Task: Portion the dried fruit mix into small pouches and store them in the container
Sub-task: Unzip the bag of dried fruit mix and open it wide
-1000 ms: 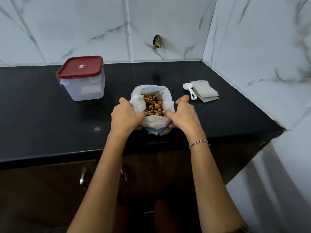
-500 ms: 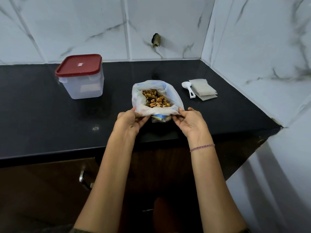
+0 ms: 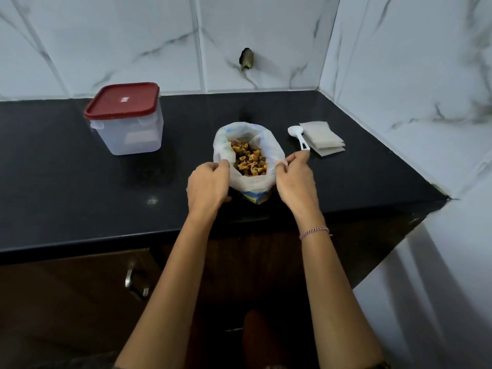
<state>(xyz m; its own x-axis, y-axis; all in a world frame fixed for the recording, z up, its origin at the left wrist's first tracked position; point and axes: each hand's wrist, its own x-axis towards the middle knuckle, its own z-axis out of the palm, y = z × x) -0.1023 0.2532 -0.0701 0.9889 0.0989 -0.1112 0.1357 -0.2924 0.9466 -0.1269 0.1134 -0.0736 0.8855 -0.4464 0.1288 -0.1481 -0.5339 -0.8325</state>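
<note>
At counter edge: left hand [image 3: 206, 183], right hand [image 3: 294, 179] pinch bag [image 3: 250, 179] rim; uneven pull likely tips bag, spills fruit [image 3: 249, 161].

On the black bench [image 3: 80, 187] stands an open white bag [image 3: 253, 183] with dried fruit mix [image 3: 249, 161] showing inside. The left hand [image 3: 207, 185] grips its left rim and the right hand [image 3: 295, 179] pinches its right rim. A red-lidded container [image 3: 130, 134] stands well apart to the left. A white spoon [image 3: 298, 137] and flat pouches [image 3: 323, 138] lie to the right.

Home kitchen: black counter [image 3: 80, 182], marble-look wall tiles [image 3: 127, 41].
</note>
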